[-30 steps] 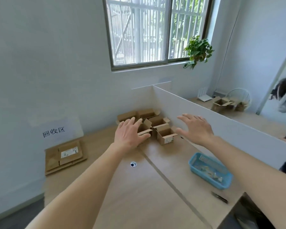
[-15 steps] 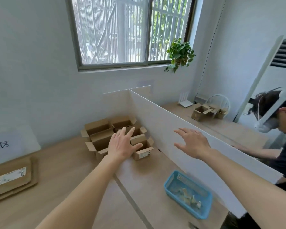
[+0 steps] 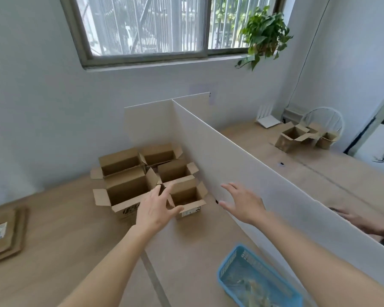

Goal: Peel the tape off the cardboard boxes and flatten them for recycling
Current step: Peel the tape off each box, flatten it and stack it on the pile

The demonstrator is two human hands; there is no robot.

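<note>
Several open brown cardboard boxes stand clustered in the desk's back corner against the white divider. The nearest is a small box [image 3: 187,197] with a white label on its front; a larger box [image 3: 125,191] stands to its left. My left hand [image 3: 156,208] hovers with fingers spread right at the small box's left flap; whether it touches is unclear. My right hand [image 3: 243,203] is open in the air to the right of that box, close to the divider. Neither hand holds anything.
A white divider [image 3: 242,165] runs along the right of my wooden desk [image 3: 75,240]. A blue basket [image 3: 258,281] with scraps sits at the near right. Flattened cardboard [image 3: 2,233] lies stacked at the far left. Another person's hand [image 3: 355,217] and more boxes [image 3: 294,137] are beyond the divider.
The view has closed in on the boxes. Both hands have stayed open and reached nearer the small labelled box, the left one now at its flap.
</note>
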